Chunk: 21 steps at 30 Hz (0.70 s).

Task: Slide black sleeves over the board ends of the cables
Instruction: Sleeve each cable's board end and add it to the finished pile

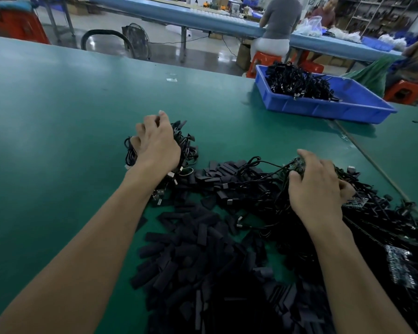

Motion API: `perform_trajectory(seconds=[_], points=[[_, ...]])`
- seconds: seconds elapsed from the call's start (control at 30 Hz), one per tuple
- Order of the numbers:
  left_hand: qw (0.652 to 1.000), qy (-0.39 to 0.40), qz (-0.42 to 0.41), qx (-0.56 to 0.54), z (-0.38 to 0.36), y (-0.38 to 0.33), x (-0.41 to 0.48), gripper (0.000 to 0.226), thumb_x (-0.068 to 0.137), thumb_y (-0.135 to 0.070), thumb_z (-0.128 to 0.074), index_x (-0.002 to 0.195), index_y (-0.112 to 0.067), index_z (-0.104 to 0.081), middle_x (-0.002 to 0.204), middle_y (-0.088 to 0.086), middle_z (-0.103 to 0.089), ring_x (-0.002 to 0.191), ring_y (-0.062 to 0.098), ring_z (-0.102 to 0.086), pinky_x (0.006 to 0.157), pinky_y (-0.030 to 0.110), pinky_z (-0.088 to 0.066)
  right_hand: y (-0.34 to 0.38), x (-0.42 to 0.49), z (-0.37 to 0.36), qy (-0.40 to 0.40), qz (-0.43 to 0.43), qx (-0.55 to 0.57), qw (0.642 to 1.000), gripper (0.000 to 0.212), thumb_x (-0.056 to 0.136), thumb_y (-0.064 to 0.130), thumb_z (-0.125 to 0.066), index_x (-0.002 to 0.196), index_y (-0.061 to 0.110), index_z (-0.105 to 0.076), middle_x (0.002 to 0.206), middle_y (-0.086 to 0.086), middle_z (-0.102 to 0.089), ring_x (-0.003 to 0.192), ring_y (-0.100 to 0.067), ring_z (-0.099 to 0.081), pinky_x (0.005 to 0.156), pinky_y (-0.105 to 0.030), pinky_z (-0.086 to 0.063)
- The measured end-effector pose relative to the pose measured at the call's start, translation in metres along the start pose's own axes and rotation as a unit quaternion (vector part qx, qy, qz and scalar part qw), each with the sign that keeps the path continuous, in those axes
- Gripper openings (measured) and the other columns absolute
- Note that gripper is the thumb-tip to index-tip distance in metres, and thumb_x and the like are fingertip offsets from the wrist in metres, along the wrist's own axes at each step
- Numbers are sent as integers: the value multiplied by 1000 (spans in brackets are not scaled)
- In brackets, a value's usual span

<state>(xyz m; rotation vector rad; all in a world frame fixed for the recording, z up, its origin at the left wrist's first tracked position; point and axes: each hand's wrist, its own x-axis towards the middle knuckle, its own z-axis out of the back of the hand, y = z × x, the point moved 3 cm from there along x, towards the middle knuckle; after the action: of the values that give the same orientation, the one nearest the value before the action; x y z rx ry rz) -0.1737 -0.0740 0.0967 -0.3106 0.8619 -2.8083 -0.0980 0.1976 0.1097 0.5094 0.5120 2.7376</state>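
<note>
Though half hidden, cables (186,146) under left hand (156,143), sleeves (196,237) perhaps touching

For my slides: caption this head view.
Left hand grips a bundle of black cables; right hand grasps tangled cables beside black tube sleeves.

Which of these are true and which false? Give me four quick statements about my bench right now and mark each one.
1. The left hand grips a cable bundle. True.
2. The tray is empty. False: the blue tray holds tangled cables.
3. Loose black sleeves lie piled on the green table. True.
4. The right hand hangs in the air, holding nothing. False: the right hand pinches a green board in the cable heap.
</note>
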Motion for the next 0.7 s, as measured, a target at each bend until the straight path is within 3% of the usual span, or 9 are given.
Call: perform_trajectory(seconds=[0.13, 0.2, 0.27, 0.33, 0.4, 0.43, 0.5, 0.57, 0.7], points=[[997, -37, -25, 57, -12, 4, 4, 56, 97, -3, -41, 153, -9, -34, 154, 8, -26, 135, 33, -22, 107, 46, -20, 10, 4, 1, -18, 70, 101, 992, 42, 99, 28, -60, 140, 22, -51, 103, 6, -57, 97, -13, -52, 101, -47, -35], [994, -85, -43, 55, -13, 4, 0, 46, 101, -9, -42, 148, -10, -45, 153, 7, -32, 135, 32, -25, 105, 47, -22, 20, 4, 0, -8, 124, 163, 979, 25, 95, 24, -68, 119, 18, -66, 93, 9, -66, 93, -10, -63, 93, -31, -47], [979, -176, -95, 30, -9, 0, -13, 34, 104, -18, -45, 134, -14, -61, 144, 6, -45, 129, 30, -35, 98, 41, -25, 27, 3, -1, 19, 155, 202, 967, 8, 89, 22, -75, 93, 24, -68, 83, 17, -67, 81, 0, -64, 75, -10, -45], [956, -217, -191, -42, -7, -13, -30, 25, 101, -26, -51, 110, -14, -71, 118, 2, -61, 109, 22, -50, 87, 29, -27, 30, 4, -6, 67, 174, 216, 958, 16, 85, 22, -79, 83, 28, -65, 77, 16, -67, 74, 1, -63, 65, -7, -43], [937, -135, -272, -171, -11, -28, -47, 24, 97, -34, -55, 96, -16, -71, 91, -10, -65, 84, 7, -56, 79, 16, -34, 33, 3, -12, 114, 186, 226, 950, 20, 84, 18, -80, 80, 30, -65, 76, 13, -69, 73, 0, -64, 64, -8, -44], [929, -62, -277, -237, -16, -33, -55, 20, 95, -36, -58, 93, -20, -70, 84, -18, -64, 76, 0, -57, 73, 11, -38, 33, 2, -14, 129, 189, 236, 944, 21, 85, 15, -79, 80, 31, -65, 77, 12, -70, 73, 0, -65, 66, -9, -46], [908, 75, -240, -336, -33, -40, -65, 8, 90, -31, -71, 91, -24, -67, 78, -17, -67, 70, -3, -61, 67, 13, -47, 33, 2, -18, 152, 188, 266, 933, 20, 85, 10, -77, 84, 27, -68, 78, 9, -73, 74, -2, -68, 73, -19, -53], [888, 134, -197, -394, -49, -38, -70, 16, 85, -24, -80, 89, -22, -65, 75, -12, -68, 67, 5, -62, 64, 23, -53, 32, 0, -22, 181, 183, 288, 922, 19, 86, 10, -77, 89, 27, -68, 80, 5, -74, 79, -10, -71, 80, -34, -58], [856, 183, -129, -466, -64, -31, -70, 22, 82, -26, -80, 84, -18, -60, 69, -10, -60, 59, 3, -51, 57, 16, -44, 30, -4, -26, 207, 170, 344, 900, 24, 84, 12, -80, 89, 28, -64, 81, 2, -72, 82, -28, -70, 83, -48, -58]])
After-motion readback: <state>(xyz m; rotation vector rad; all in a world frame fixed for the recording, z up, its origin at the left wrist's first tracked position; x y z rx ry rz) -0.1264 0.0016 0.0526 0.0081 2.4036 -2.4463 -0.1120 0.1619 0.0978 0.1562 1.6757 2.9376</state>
